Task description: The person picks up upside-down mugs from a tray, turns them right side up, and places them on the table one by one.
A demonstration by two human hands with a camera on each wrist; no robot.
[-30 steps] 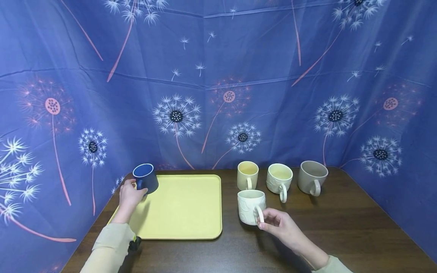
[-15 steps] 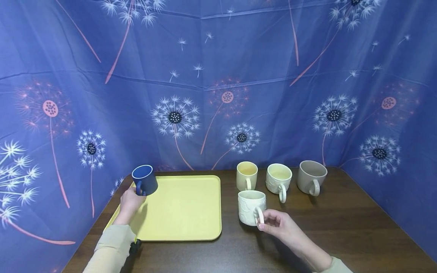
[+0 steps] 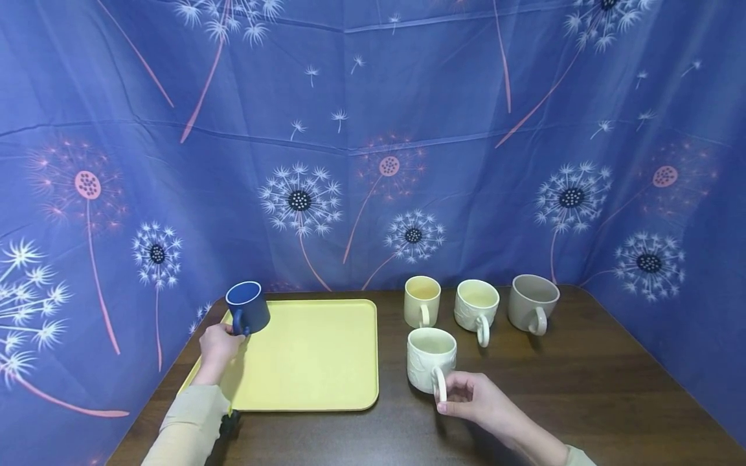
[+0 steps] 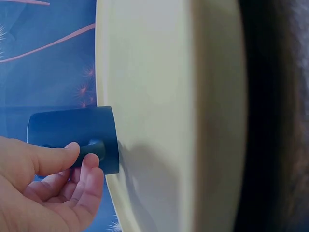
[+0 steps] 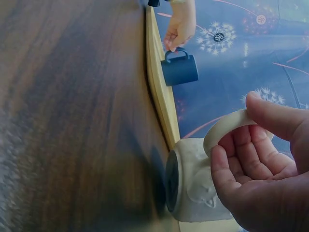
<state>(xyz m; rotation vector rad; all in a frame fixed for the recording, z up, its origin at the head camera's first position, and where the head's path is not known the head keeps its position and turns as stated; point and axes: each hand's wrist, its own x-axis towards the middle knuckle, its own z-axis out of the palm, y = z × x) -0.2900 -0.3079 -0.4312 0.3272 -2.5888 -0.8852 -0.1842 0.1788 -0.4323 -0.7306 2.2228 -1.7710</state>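
Note:
A dark blue mug [image 3: 249, 307] is upright on the back left corner of the yellow tray [image 3: 315, 362]. The left hand [image 3: 219, 349] is at its handle, thumb and fingertips pinching the lower part, as the left wrist view shows. Right of the tray, the right hand [image 3: 474, 404] holds a white mug [image 3: 422, 366] with a raised pattern by its handle [image 5: 227, 126]. In the right wrist view the thumb presses on the handle from one side and the fingers curl at the other. That mug's dark underside [image 5: 172, 181] shows there, close over the wooden table.
Behind the white mug stand a cream mug [image 3: 421, 303], a pale green-white mug [image 3: 474, 309] with a relief pattern and a grey-brown mug [image 3: 533, 303], handles toward the front. A blue dandelion-print cloth [image 3: 466, 175] hangs around the brown wooden table [image 3: 606, 388].
The left hand has slid down a little along the blue mug's handle, while that mug stays put on the tray. The right hand has drawn the white mug slightly toward the front.

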